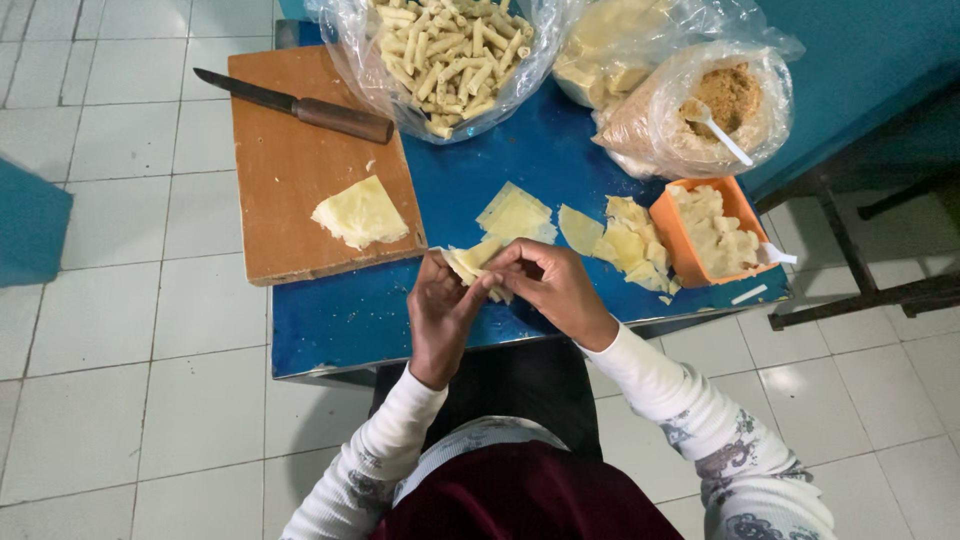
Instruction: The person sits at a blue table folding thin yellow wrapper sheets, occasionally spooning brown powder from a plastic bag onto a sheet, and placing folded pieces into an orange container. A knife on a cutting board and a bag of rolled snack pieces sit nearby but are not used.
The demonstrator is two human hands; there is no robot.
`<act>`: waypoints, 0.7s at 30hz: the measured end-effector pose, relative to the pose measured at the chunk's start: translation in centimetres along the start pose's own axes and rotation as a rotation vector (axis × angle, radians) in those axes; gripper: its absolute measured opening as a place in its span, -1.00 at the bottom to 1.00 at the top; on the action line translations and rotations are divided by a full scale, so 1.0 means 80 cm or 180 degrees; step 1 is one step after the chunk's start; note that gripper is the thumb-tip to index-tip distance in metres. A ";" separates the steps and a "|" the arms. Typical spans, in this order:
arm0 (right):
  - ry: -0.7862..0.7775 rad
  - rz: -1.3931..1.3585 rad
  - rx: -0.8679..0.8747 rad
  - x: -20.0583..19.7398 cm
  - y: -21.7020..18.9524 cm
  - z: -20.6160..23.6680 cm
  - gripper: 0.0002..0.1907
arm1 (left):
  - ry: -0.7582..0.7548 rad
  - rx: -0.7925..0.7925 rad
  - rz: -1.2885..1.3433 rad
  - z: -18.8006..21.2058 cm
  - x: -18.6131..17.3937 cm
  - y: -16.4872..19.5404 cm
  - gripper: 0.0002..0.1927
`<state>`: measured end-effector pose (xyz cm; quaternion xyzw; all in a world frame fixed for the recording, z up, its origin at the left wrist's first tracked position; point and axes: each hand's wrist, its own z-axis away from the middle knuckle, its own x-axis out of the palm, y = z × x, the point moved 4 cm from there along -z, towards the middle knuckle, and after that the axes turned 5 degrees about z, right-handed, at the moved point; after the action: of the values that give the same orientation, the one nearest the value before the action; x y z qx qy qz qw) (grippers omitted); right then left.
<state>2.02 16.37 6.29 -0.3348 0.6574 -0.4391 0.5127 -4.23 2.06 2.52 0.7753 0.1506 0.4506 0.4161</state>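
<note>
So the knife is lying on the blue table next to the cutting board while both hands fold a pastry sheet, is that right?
Not quite. The head view shows the knife lying on the wooden cutting board itself, across its far end, not on the blue table. The rest holds: the left hand and right hand together fold a pale pastry sheet.

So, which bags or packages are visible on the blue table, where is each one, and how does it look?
Clear plastic bag: far edge, centre, open, full of pale rolled sticks.
Second clear bag: far edge, right of it, pale yellow sheets inside.
Third clear bag: far right corner, brown crumbs and a white spoon.
Orange container: right side, rectangular, pale filling.
No labels, signs or screens.
</note>
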 end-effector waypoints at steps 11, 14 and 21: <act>-0.0040 -0.0505 0.0276 -0.003 0.022 -0.001 -0.84 | 0.0195 -0.0067 -0.0305 0.002 -0.019 -0.018 -0.89; -0.0103 -0.1067 0.0264 -0.004 0.039 -0.002 -0.87 | 0.0190 -0.0023 -0.0247 0.003 -0.019 -0.012 -0.89; 0.0230 -0.2434 0.0733 -0.045 0.087 -0.013 -0.94 | 0.0405 -0.0015 -0.0274 0.002 -0.019 -0.007 -0.86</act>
<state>2.00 22.50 1.30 -0.4800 0.4494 -0.6806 0.3231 -4.85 1.37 1.15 0.7369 0.2089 0.4810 0.4266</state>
